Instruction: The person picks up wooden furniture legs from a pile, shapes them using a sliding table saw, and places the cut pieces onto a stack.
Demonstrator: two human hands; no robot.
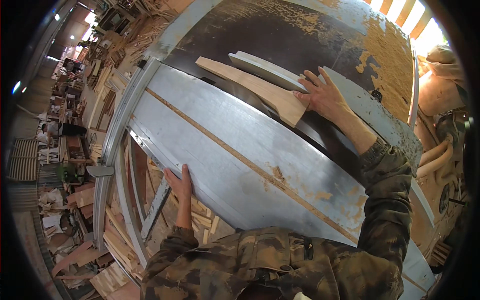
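Note:
A pale, shaped wooden board (252,86), narrow at its far left end and wider near me, lies along the dark inner edge of a metal machine table (235,130). My right hand (325,95) is over the board's wide end, fingers spread. Its thumb side touches the wood, while other fingertips rest on a long grey metal fence (270,67) just beyond. My left hand (179,190) lies at the table's near left edge, fingers stretched out and nothing held. What lies beneath the right palm is hidden.
Sawdust (385,65) coats the dark board surface (230,42) past the fence. A sawdust-filled groove (215,142) runs along the metal table. Metal frame rails (117,130) stand at the left, with wood offcuts (202,217) below. A pale hose (434,157) bends at the right.

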